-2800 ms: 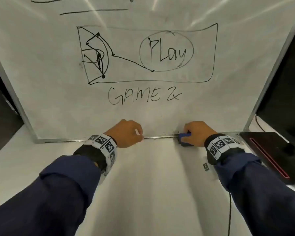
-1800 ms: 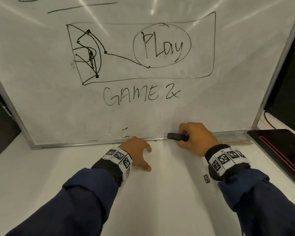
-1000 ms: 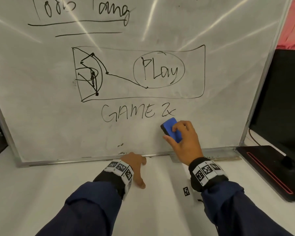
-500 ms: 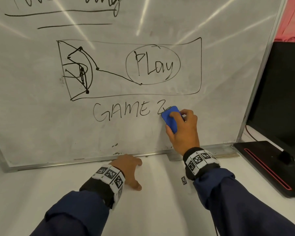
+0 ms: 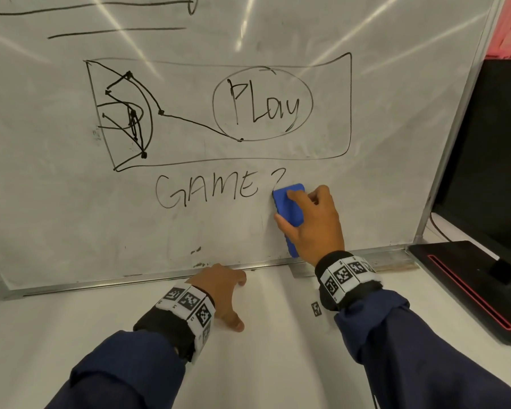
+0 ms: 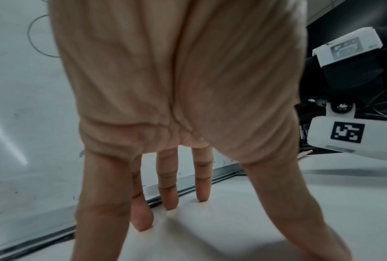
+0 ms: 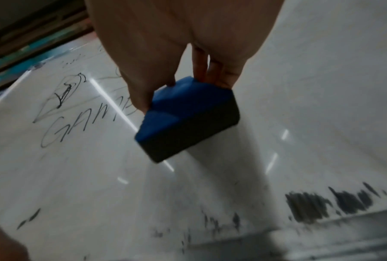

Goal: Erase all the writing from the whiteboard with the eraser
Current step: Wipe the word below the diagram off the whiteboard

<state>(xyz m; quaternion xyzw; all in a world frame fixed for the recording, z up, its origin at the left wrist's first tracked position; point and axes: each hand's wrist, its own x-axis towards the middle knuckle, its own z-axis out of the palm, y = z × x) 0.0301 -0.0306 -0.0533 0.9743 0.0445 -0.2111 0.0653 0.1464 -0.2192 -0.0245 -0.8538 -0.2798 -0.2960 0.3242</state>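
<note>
Grip: your right hand (image 5: 313, 222) holds the blue eraser (image 5: 289, 211), thumb on its left edge and fingers curled over its back and right side, the dark felt face pressed flat against the whiteboard (image 5: 56, 202). Location of eraser: lower right part of the board, just right of the word "GAME" (image 5: 207, 188), its upper end touching the foot of the mark "2" (image 5: 278, 175). Your left hand (image 5: 219, 290) holds nothing; its fingers (image 6: 170, 196) are spread and straight, tips planted on the white table (image 5: 278, 364) just near of the board's metal bottom rail (image 5: 101, 283). Writing present on the board: a drawn box (image 5: 350, 107) containing a scribbled figure (image 5: 127, 116) on the left, joined by a line to a circled "Play" (image 5: 263, 106) on the right; two underlines (image 5: 115, 32) at the far top edge. Dark smudges (image 5: 196, 250) sit low on the board above the rail; the right wrist view shows heavier smears (image 7: 322, 204) along that bottom edge. Further items: a black device with a red stripe (image 5: 469, 287) on the table at the right; a dark screen (image 5: 496, 149) beyond the board's right frame; marker-patterned bands (image 5: 345, 274) on both wrists; dark blue sleeves (image 5: 425, 358).
</note>
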